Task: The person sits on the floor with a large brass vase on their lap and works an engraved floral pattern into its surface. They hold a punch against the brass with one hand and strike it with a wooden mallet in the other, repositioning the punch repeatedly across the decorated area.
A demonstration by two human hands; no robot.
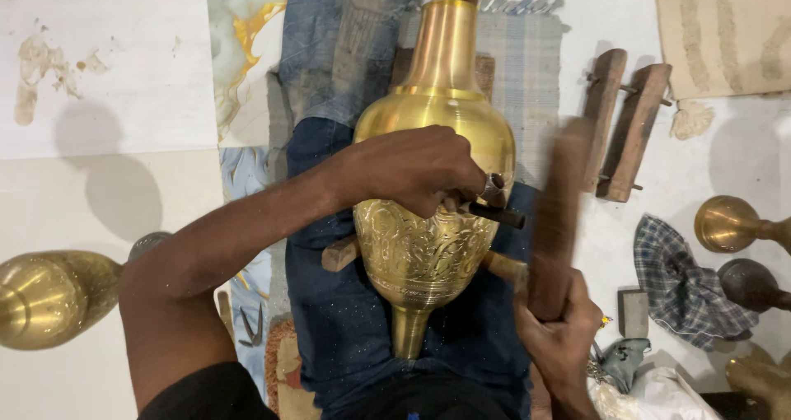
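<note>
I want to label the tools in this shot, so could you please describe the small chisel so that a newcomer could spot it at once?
Start at the large brass vase lying across the person's lap. The left hand rests on its belly, and the chisel is the short dark metal rod held in those fingers, tip against the engraved brass. Unlike the long wooden mallet in the right hand, it is thin and metallic.

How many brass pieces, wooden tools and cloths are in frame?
Brass vessels: 4 (engraved vase on the lap, one at left, two at right)
Wooden tools: 2 (mallet in right hand, clamp)
Checked cloths: 1
Left hand holds a chisel.
Total: 7
</note>
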